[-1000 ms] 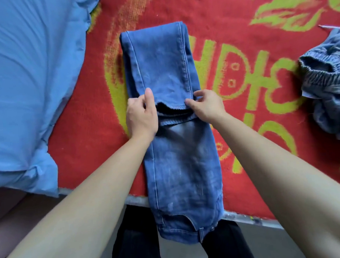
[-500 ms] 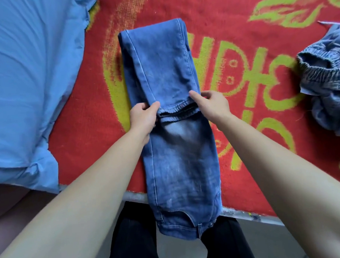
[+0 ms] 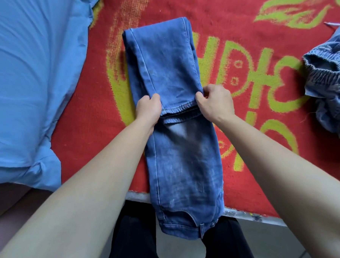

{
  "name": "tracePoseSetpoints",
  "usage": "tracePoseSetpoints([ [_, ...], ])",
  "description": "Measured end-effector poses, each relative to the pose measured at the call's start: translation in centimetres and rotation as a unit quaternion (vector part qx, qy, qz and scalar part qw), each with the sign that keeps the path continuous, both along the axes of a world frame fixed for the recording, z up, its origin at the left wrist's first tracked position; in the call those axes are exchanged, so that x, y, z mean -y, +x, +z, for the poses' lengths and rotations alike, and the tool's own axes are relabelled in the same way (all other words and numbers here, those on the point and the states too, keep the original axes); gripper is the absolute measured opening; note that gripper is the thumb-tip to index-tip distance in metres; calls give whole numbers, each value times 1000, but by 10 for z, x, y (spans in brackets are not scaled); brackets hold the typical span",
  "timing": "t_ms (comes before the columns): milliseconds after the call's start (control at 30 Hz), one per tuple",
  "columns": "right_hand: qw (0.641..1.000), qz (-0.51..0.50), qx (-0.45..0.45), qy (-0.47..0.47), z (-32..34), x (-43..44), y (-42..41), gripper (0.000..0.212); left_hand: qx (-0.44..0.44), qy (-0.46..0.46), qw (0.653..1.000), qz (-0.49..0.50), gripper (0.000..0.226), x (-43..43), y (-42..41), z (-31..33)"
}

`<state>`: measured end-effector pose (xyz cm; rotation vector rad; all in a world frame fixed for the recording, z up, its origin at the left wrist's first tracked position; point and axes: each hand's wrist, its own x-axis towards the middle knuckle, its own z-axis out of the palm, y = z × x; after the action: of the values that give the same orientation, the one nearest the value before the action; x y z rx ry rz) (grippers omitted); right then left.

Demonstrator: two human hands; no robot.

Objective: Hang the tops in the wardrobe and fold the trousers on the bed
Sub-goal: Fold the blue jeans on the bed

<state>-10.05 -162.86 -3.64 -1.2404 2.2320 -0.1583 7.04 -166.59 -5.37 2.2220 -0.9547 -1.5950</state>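
Blue jeans lie lengthwise on the red and yellow blanket, with the legs folded back over the thighs and the waistband hanging over the bed's near edge. My left hand pinches the left corner of the folded-back leg hems. My right hand pinches the right corner of the same hems. Both hands sit at the middle of the jeans, on either side of them.
A light blue pillow fills the left side of the bed. A second crumpled denim garment with an elastic waist lies at the right edge. My black trousers and the grey floor show below the bed's edge.
Both hands have curled tighter onto the hem corners and the folded leg layer has been drawn slightly nearer and straightened. The view has shifted a little.
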Motion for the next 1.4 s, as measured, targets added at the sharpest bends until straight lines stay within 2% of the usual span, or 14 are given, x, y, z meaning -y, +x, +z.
tracePoseSetpoints([
  [100, 998, 13, 13, -54, -6, -5, 2, 23, 131, -89, 979, -125, 32, -16, 9, -2],
  [200, 992, 9, 10, -128, -10, -12, 8, 26, 250, -207, 889, -324, 24, -43, 33, -15],
  [300, 998, -39, 40, 26, -18, -8, 8, 38, 304, -226, 797, -470, 40, -55, 47, -25],
  [400, 955, -142, 213, 149, -8, 7, 7, 31, 308, -206, 815, -446, 53, -46, 40, -21],
  [467, 893, -243, 363, 108, 5, 24, 8, 16, 321, -196, 823, -426, 50, -40, 34, -18],
  [633, 624, -362, 689, -66, 50, 74, 8, 20, 415, -131, 693, -575, 77, -39, 36, -28],
  [767, 509, -338, 787, -85, 66, 72, 10, 24, 364, -107, 758, -530, 88, -28, 42, -31],
  [833, 534, -351, 768, -39, 52, 52, 18, 27, 346, -163, 807, -450, 81, -27, 54, -28],
  [867, 596, -350, 723, 7, 42, 40, 21, 27, 337, -170, 834, -403, 74, -25, 62, -27],
  [967, 890, -152, 382, 198, 6, 7, 23, 12, 271, -100, 913, -289, 59, -14, 82, -27],
  [1000, 927, -64, 282, 239, -3, 3, 20, 15, 260, -84, 919, -286, 56, -8, 84, -28],
  [1100, 968, -34, 156, 195, -16, 6, 13, 46, 270, -85, 906, -315, 47, 6, 78, -28],
  [1200, 998, -66, 2, 11, -26, 11, 10, 33, 269, -68, 918, -283, 37, 12, 73, -32],
  [1400, 999, 30, 17, 31, -45, 31, -15, 21, 183, -108, 963, -169, 32, 6, 70, -34],
])
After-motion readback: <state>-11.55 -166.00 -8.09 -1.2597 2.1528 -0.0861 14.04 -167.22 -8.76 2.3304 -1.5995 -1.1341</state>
